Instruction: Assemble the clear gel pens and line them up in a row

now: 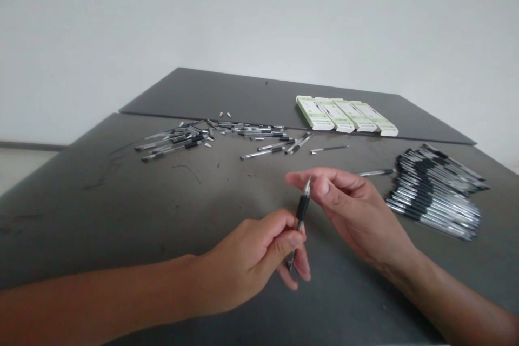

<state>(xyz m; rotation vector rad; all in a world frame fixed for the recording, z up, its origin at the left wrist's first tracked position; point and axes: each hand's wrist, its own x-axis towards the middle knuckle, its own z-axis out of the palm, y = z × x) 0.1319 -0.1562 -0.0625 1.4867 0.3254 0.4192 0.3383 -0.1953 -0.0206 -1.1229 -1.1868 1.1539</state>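
A pen (302,208) with a black ribbed grip and a pale pointed tip stands nearly upright, tip up. My left hand (259,254) is closed around its barrel below the grip, and the lower end shows beneath the thumb. My right hand (357,208) is at the pen's tip, its forefinger stretched out behind the tip and its thumb just to the right. The right fingers are apart; whether they touch the tip I cannot tell.
Loose pens and pen parts (174,140) lie scattered across the grey table (121,216). Small pale tips (228,114) lie behind them. A single refill (330,148) rests nearer the middle. Many pens (436,192) are stacked at the right. Green and white boxes (344,114) lie at the back.
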